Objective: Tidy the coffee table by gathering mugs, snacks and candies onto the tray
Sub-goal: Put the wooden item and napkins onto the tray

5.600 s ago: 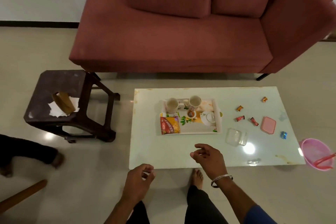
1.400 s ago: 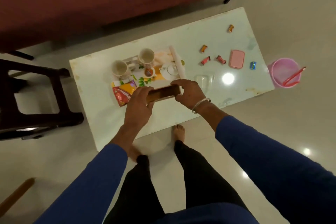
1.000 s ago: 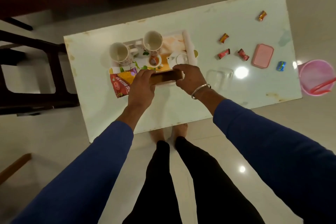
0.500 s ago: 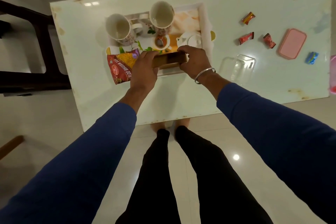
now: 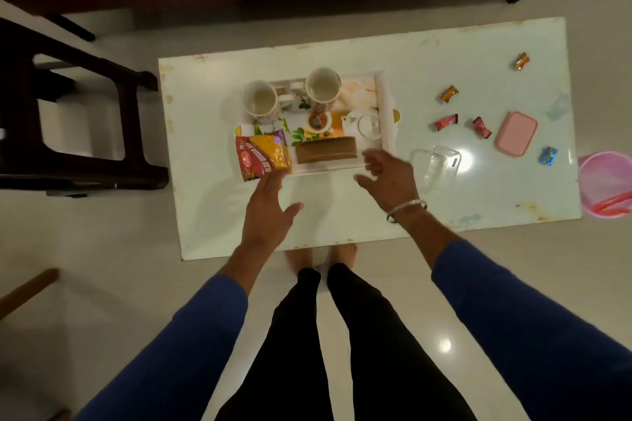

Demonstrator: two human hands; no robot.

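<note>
On the tabletop (image 5: 212,215), working left to right, two mugs (image 5: 259,102), a snack packet (image 5: 262,157) and a brown box (image 5: 326,150) sit on the tray (image 5: 384,102), while the left hand (image 5: 270,212) and right hand (image 5: 390,178) hover just short of it, fingers (image 5: 371,164) spread and holding nothing. Judging by this, the box is placed, and next comes a rightward reach for the loose candies (image 5: 446,122) beyond the clear container (image 5: 434,167). A pink lid (image 5: 516,133) lies among them; the tray's small middle dish is hard to identify.

both hands, left hand (image 5: 268,207) and right hand (image 5: 388,178), hover with fingers spread.
</note>
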